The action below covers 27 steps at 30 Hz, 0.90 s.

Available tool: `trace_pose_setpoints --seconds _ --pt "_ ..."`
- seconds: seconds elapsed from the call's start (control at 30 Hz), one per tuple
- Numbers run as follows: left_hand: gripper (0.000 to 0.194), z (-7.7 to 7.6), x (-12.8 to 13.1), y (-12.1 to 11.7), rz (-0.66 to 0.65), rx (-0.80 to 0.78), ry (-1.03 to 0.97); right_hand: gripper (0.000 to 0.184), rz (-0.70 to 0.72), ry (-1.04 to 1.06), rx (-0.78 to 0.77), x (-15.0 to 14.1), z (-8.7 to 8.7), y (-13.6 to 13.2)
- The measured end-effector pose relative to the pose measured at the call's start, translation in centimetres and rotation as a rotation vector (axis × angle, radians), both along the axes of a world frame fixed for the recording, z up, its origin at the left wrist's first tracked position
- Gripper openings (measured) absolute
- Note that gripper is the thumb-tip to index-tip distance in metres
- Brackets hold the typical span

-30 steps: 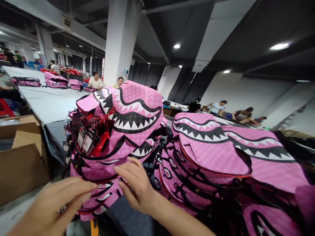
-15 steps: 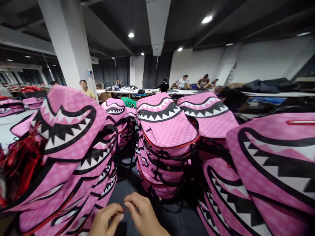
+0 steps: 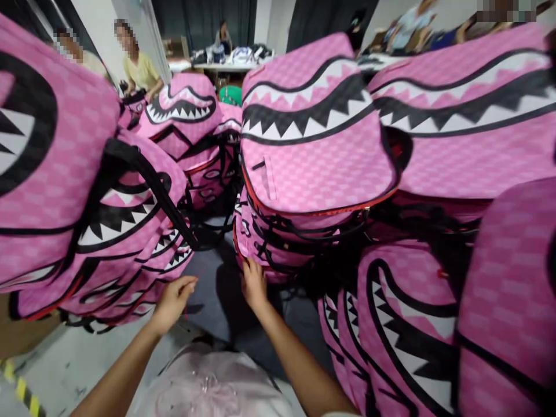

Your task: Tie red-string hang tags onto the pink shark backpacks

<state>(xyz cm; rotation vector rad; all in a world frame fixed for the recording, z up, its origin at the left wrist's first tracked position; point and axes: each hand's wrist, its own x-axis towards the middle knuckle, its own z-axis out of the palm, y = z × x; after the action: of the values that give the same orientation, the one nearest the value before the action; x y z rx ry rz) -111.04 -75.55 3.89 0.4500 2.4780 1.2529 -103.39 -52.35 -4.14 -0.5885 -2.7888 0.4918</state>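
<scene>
My left hand [image 3: 176,302] is closed in a pinch beside the left stack of backpacks. Faint thin red strands, like thread, show near its fingertips. My right hand [image 3: 253,285] reaches the lower left edge of the middle stack, its bent fingers closed at the edge of a pink backpack [image 3: 245,246] there; the fingertips are partly hidden. On top of that stack lies a pink checked backpack [image 3: 313,168] with a black and white shark-mouth print and red zip edging. Another pink backpack [image 3: 134,211] with a black strap leans in the left stack.
More pink backpacks [image 3: 408,324] stand close on the right, and another stack [image 3: 469,156] rises behind them. Dark table surface [image 3: 212,266] shows between the stacks. People [image 3: 141,66] work beyond, near a far table [image 3: 226,66]. Yellow-black floor tape [image 3: 19,385] lies at lower left.
My hands, close together before, have moved apart: the left towards the left stack, the right up to the middle stack's edge. The view has tilted down and come nearer.
</scene>
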Motion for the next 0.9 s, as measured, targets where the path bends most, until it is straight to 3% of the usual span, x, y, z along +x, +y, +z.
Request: trace_pose_setpoints --seconds 0.27,0.4,0.53,0.73,0.8,0.9 --pt "0.029 -4.1 -4.5 2.2 -0.147 -0.071 -0.010 0.040 -0.152 -0.121 0.102 -1.5 -0.5 1.5" --pt "0.028 -6.3 -6.9 4.7 -0.257 -0.245 -0.021 0.036 -0.148 -0.158 0.123 -1.7 -1.6 2.7" --pt "0.029 -7.9 -8.3 8.0 -0.435 -0.422 -0.020 0.033 -0.158 -0.162 0.138 -0.9 -2.2 3.8" --pt "0.022 -10.0 -8.7 12.3 -0.607 -0.470 -0.076 0.036 -0.132 -0.017 0.139 2.1 -2.0 3.7" --pt "0.023 -10.6 -8.5 13.1 -0.633 -0.460 -0.083 0.035 -0.166 0.012 0.091 3.1 -2.3 2.4" --pt "0.025 -11.3 -8.0 13.9 -0.674 -0.436 -0.107 0.038 -0.249 -0.159 -0.142 3.1 -3.1 0.3"
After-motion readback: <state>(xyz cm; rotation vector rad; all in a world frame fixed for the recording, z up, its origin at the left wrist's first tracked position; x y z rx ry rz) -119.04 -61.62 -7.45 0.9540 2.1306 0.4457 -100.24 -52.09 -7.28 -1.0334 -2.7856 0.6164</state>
